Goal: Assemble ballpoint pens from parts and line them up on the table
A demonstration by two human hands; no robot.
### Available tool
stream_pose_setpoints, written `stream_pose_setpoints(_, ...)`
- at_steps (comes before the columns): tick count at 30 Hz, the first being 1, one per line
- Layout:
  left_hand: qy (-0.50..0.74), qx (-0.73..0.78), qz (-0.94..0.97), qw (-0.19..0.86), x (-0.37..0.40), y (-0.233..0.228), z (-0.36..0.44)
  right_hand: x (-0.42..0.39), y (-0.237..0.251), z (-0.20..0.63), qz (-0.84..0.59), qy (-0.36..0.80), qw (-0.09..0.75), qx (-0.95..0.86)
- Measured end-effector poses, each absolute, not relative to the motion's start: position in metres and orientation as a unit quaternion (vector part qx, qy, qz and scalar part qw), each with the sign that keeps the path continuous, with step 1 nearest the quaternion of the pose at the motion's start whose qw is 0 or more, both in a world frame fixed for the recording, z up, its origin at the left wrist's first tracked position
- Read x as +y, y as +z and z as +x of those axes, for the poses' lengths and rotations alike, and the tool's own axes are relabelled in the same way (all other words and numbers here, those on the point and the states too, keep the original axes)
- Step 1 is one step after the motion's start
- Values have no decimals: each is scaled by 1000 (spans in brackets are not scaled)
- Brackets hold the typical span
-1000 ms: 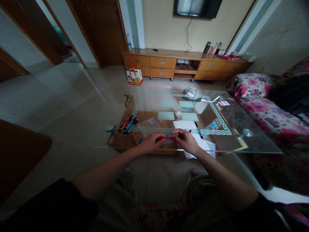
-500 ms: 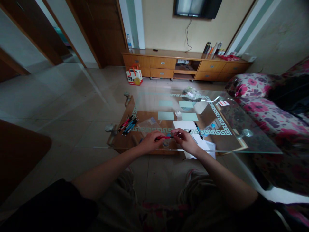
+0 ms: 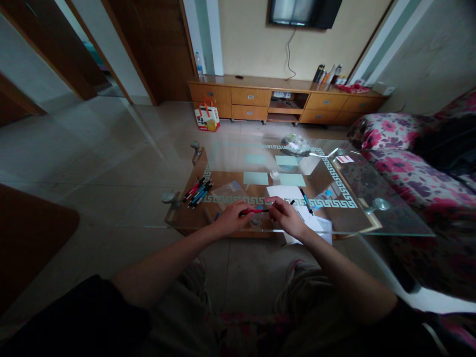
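While the red pen (image 3: pixel 256 211) is held level above the near edge of the glass table (image 3: pixel 401 220), its barrel is gripped by the curled fingers of the left hand (image 3: pixel 233 218), and its dark end is pinched between the fingertips of the right hand (image 3: pixel 285 217). Compared with a second ago, the right fingertips have been drawn slightly away from the left hand, so that a dark stretch beyond the red barrel is now exposed; the table's contents have been left unchanged. To the left, a cluster of pens (image 3: pixel 198 192) is laid in a slanting heap. White paper (image 3: pixel 280 192) is spread near the right hand, with a blue pen (image 3: pixel 306 200) laid along its edge. The glass is bordered by a pale key pattern (image 3: pixel 340 187). Beyond, a carrier bag (image 3: pixel 207 119) is stood on the tiled floor (image 3: pixel 111 153) before a wooden cabinet (image 3: pixel 250 95), above which a television (image 3: pixel 305 12) is mounted. The right side is occupied by a flower-patterned sofa (image 3: pixel 396 161).
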State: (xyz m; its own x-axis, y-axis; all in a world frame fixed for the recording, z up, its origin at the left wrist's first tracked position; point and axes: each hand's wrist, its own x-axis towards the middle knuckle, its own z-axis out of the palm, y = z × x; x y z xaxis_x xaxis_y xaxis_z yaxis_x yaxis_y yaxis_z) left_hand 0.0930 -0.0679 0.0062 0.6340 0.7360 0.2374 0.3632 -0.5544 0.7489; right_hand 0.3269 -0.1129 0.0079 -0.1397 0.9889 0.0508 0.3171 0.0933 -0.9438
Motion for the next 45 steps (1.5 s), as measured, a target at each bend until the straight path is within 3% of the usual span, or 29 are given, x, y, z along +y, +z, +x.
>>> stream_pose_setpoints(20,269,320,840,345,-68,5,94,-115,12,325,-502,419,388,-649)
stream_pose_setpoints(34,257,306,848,349,-68,5,93,-116,20,327,-541,255,333,-729)
stream_pose_setpoints(45,252,312,847,348,-69,4,93,-117,23,326,-544,225,319,-742)
